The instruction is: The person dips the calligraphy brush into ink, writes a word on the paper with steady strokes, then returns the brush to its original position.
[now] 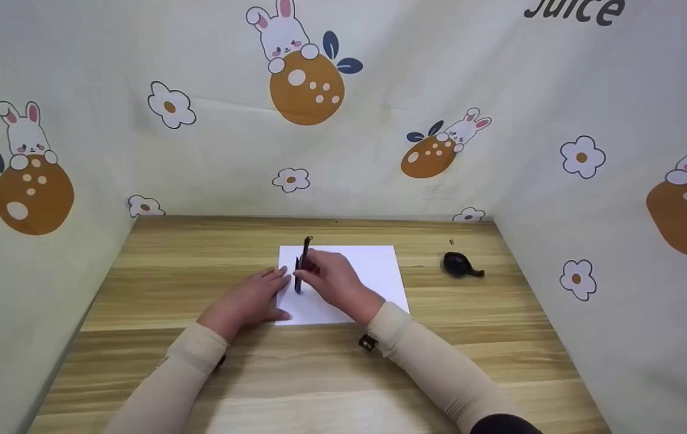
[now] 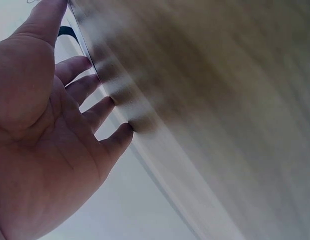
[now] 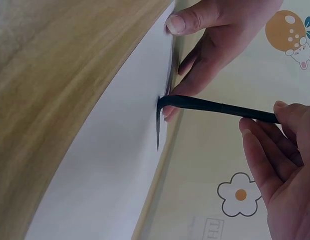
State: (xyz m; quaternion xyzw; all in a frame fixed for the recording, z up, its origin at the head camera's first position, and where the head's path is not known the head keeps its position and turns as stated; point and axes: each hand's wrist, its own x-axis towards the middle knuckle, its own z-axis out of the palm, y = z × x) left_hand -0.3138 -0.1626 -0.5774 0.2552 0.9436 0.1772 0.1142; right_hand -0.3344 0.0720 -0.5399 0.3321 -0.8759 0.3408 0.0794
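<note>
Right hand (image 1: 334, 280) pinching a black brush (image 1: 303, 265), tip down on the white paper (image 1: 373, 271) near its left edge — left hand (image 1: 253, 298) flat, fingers straight, pressing that edge onto the wooden table (image 1: 199, 253)

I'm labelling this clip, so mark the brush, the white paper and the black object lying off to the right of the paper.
brush (image 3: 215, 106), right wrist view, middle of its black handle.
white paper (image 1: 379, 268), head view, bare right part of the sheet.
black object (image 1: 457, 264), head view, its rounded body.
</note>
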